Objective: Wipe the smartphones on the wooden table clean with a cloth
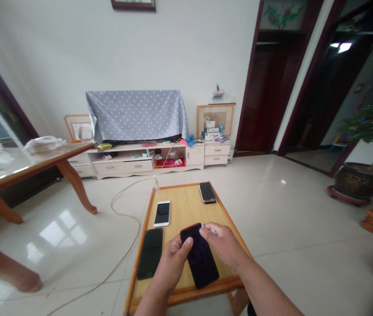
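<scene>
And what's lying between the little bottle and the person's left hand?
The white phone lies between the little bottle and the left hand, in the head view.

The table (186, 204) carries a white phone (162, 213), black phone (150, 253), seemingly stacked phones (207, 192) and bottle (156, 184).

White wall (212, 48), glossy floor (291, 219), dark-red door (261, 96)

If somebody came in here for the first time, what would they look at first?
Probably the dark smartphone in the left hand, over the small wooden table, with the right hand at its top corner. Next, perhaps the big white-dotted cloth draped above the long white cabinet against the wall. Far right, the leafy potted plant stands out too.
</scene>
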{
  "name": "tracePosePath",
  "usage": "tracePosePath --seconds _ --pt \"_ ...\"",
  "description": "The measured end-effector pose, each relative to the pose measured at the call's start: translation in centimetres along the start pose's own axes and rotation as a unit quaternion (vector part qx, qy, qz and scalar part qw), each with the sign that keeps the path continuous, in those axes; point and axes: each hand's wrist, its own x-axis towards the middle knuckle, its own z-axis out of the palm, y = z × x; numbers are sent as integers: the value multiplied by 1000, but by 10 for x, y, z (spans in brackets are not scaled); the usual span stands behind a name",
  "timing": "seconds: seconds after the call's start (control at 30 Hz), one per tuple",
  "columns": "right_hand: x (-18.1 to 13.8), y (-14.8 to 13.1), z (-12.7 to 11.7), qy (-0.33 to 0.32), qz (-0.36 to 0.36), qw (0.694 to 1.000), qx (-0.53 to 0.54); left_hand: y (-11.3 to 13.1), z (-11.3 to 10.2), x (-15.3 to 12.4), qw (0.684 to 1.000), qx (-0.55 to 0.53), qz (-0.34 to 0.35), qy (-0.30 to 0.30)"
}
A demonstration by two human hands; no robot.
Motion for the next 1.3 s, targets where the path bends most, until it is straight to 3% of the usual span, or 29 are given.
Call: tracePosePath --seconds 0.1,0.2,0.37,0.47,0.53,0.77,0.93,1.3 --pt "-1 2 -2 -37 43 998 31 2 0 1 999 6 2 -32" --pt "-2 11 1 -21 82 995 53 -5 -2 7 999 20 8 -24" --pt "4 31 9 63 112 987 99 -34 -8 18 992 108 28 64" --pt "9 45 9 150 154 965 152 -49 -10 17 949 265 34 169" --pt "12 53 10 194 188 944 191 -55 -8 14 915 351 50 194" --pt "9 75 22 209 222 925 228 -70 5 11 844 507 80 154" --pt "5 87 21 194 245 924 221 -77 5 14 833 527 66 155" --pt "7 100 -10 206 228 941 137 -89 5 19 804 575 42 143"
